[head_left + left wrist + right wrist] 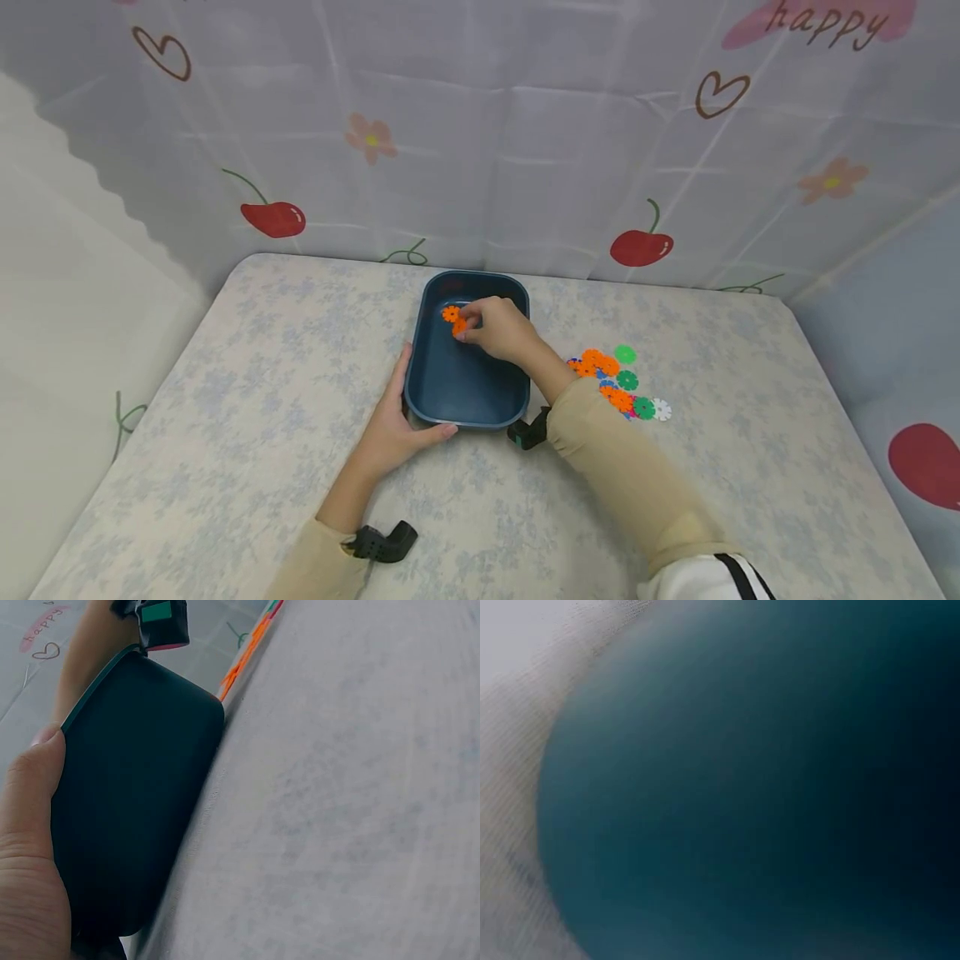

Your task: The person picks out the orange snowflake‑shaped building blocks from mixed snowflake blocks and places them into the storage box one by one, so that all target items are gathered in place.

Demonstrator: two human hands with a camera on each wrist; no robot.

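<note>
Tan sleeves point(622, 467) reach in from the near side, each wrist wearing a black device point(386, 543), with a white, black-striped cuff beyond the right one. Rounded at its far corners, the table point(225, 417) spreads wide to the left of the tray point(465, 396) and out to the right past the pile point(618, 400); its back edge runs along a hanging sheet point(487, 167) printed with cherries, hearts and flowers. Far end of the tray lies near that back edge; its right side is apart from the pile, with the right forearm crossing between. Right hand point(498, 329) is drawn narrow over the tray, thumb and fingertips pinching an orange disc point(459, 330); a second disc point(450, 313) touches or nearly touches it, further left, inside the tray. Both are bright orange, thin and notched round the rim. Dark blue, deep-walled and round-cornered, the tray holds these two discs toward its far half. Left hand point(390, 429) is spread wide round the near left corner, fingers along the left wall, thumb at the near one. Overlapping pieces make up the pile: orange, green, blue, some pink, one white. Right wrist's view is blurred.
</note>
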